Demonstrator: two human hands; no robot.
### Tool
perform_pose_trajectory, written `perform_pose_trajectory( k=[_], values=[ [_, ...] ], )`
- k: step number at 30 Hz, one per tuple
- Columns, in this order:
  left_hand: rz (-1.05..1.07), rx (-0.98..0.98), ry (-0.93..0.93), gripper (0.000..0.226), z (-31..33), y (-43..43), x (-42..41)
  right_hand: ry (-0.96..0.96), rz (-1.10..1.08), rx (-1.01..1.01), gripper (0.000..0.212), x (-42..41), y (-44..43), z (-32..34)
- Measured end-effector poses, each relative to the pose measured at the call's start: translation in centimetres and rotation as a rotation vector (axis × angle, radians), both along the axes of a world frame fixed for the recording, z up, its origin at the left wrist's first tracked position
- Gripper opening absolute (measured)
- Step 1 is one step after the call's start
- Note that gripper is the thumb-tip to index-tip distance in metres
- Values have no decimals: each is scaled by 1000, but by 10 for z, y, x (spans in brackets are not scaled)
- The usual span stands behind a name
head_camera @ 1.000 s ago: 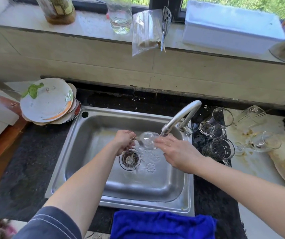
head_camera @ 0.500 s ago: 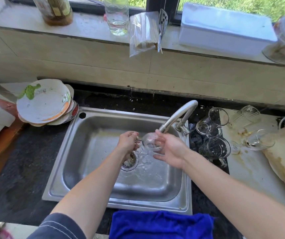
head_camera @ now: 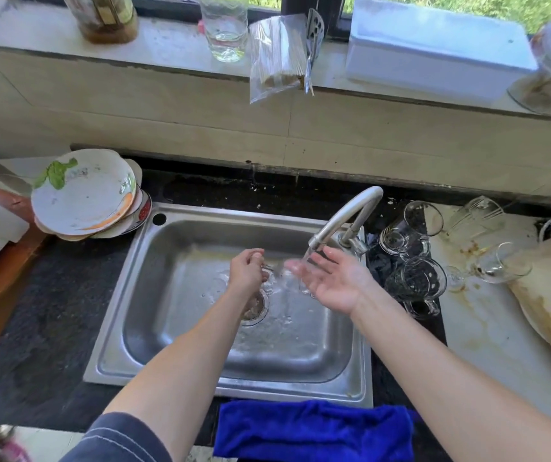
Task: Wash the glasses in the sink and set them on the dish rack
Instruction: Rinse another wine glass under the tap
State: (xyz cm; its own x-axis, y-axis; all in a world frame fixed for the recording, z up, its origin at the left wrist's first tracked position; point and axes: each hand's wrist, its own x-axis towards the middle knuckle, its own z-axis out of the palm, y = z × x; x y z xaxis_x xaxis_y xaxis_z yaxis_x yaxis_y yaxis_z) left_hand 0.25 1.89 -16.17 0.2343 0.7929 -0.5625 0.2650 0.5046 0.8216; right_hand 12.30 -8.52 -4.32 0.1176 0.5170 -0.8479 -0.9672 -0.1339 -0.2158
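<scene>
**Current state.** The left hand (head_camera: 247, 270) is gripping a stemmed glass (head_camera: 284, 278) by its stem, fingers curled round it, at the centre of the frame above the sink (head_camera: 114, 371). The bowl of the glass is sitting in the stream running from the tap (head_camera: 344, 218) and is blurring into the water, so its outline is hard to make out. The right hand (head_camera: 330, 281) is released, palm up and fingers spread, just beside the bowl. Whether it is touching the glass cannot be told.

**Hazards, as judged from this position:**

1. One wet hand is carrying the glass by a thin stem. If that grip slackens, the glass is probably falling onto the steel basin near the drain strainer (head_camera: 255, 308).
2. The bowl is working close under the metal spout. An upward lift is risking a knock on the rim.
3. Glass mugs (head_camera: 415, 283) are crowding the sink's right edge, near the right forearm. A sideways sweep is likely tipping them.
4. A wine glass (head_camera: 497, 265) is lying on its side on the stained counter at the right of the frame and may be rolling if bumped.
5. No dish rack is showing anywhere in the frame, so a set-down place is needing to be found while the glass is dripping.
</scene>
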Motion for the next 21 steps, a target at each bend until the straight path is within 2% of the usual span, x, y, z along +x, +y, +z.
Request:
perform_pose_trajectory(
  k=[3,11,14,18,21],
  values=[
    [25,6,-2,20,1,6,-3,28,-87,44,33,4,-2,2],
    [-19,70,13,22,8,9,-3,59,-50,121,38,4,-2,7],
    [-14,44,-9,22,13,4,2,-4,23,127,38,-1,0,6],
    [20,32,30,22,8,10,-4,24,77,208,43,11,-7,10],
    [9,41,16,22,13,4,5,-73,166,173,39,-2,-3,6]
  ],
)
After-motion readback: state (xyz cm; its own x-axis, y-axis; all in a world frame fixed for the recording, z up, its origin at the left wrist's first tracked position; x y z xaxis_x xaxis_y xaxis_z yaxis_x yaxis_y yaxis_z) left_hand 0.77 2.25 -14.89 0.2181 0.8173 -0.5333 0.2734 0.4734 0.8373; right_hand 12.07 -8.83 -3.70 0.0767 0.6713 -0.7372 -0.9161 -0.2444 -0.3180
